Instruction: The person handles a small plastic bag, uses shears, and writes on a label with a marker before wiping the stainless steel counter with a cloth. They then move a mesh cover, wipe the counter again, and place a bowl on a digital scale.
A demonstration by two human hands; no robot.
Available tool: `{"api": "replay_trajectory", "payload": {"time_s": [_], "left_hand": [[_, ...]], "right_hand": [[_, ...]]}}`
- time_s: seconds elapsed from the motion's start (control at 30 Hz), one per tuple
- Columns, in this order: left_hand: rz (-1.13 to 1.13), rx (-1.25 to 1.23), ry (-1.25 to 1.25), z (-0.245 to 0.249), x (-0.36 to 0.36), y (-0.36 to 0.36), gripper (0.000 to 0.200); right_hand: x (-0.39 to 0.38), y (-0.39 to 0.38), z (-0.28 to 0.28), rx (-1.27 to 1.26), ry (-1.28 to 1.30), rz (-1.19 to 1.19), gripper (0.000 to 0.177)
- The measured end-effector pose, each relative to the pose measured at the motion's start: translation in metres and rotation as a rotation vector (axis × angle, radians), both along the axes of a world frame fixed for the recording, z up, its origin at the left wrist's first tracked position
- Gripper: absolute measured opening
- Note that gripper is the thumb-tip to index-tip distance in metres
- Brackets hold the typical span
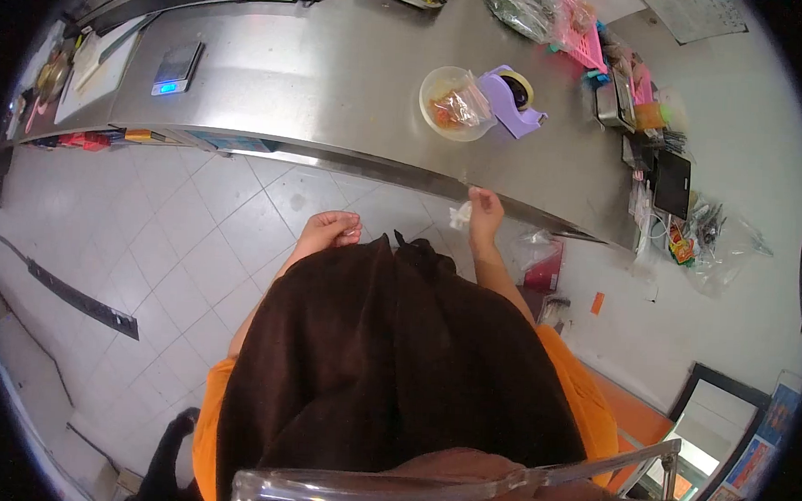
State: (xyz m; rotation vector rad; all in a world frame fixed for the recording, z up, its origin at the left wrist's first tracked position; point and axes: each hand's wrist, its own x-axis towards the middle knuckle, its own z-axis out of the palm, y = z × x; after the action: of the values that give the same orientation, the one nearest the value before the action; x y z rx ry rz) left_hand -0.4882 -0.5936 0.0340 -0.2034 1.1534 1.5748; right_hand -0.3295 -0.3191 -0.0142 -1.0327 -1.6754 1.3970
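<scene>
My right hand (485,215) is closed just in front of the steel counter's edge, its fingers pinched together. A crumpled white tissue (460,215) hangs from it on the left side. In front of the brown apron (387,357), my left hand (330,230) is closed with curled fingers, and no object shows in it. On the counter beyond my right hand stands a pale bowl (431,109) with orange-red food and a clear plastic bag (466,105) in it. A purple tape dispenser (517,119) with a roll of tape touches or nearly touches the bowl's right side.
The steel counter (292,76) runs across the view. It carries a digital scale (177,68) with a lit display, and a white cutting board (94,74) with a knife at the left. A pink basket (585,45) and a metal container (614,100) stand at the right.
</scene>
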Motion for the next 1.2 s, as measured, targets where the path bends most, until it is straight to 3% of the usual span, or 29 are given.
{"api": "replay_trajectory", "payload": {"time_s": [0.1,0.2,0.3,0.37,0.47,0.63,0.83,1.0,1.2], "left_hand": [[-0.013,0.011,-0.003,-0.002,0.0,0.002,0.018],[-0.073,0.017,-0.017,-0.004,0.0,0.011,0.02],[-0.163,0.054,-0.021,0.0,0.005,0.038,0.024],[-0.223,0.117,-0.007,0.009,0.009,0.067,0.026],[-0.335,0.228,0.078,0.025,0.017,0.11,0.03],[-0.494,0.261,0.083,0.041,0.05,0.164,0.03],[-0.72,0.37,0.072,0.039,0.13,0.232,0.024],[-0.905,0.382,0.064,0.06,0.213,0.294,0.021],[-1.039,0.326,-0.092,0.045,0.338,0.377,0.023]], "right_hand": [[0.01,0.025,0.011,-0.105,0.194,-0.177,0.009],[0.016,0.036,0.061,0.021,0.058,-0.168,0.009],[0.018,0.015,0.102,-0.053,-0.104,0.111,0.008],[0.024,0.001,0.096,0.011,-0.228,0.306,0.011],[0.012,-0.031,0.128,0.419,-0.45,0.61,0.014],[0.048,-0.024,0.126,0.432,-0.528,0.506,0.014],[0.127,0.012,0.136,0.545,-0.334,0.209,0.008],[0.228,0.055,0.144,0.462,-0.368,0.04,0.012],[0.348,0.095,0.149,0.423,-0.36,-0.192,0.014]]}}
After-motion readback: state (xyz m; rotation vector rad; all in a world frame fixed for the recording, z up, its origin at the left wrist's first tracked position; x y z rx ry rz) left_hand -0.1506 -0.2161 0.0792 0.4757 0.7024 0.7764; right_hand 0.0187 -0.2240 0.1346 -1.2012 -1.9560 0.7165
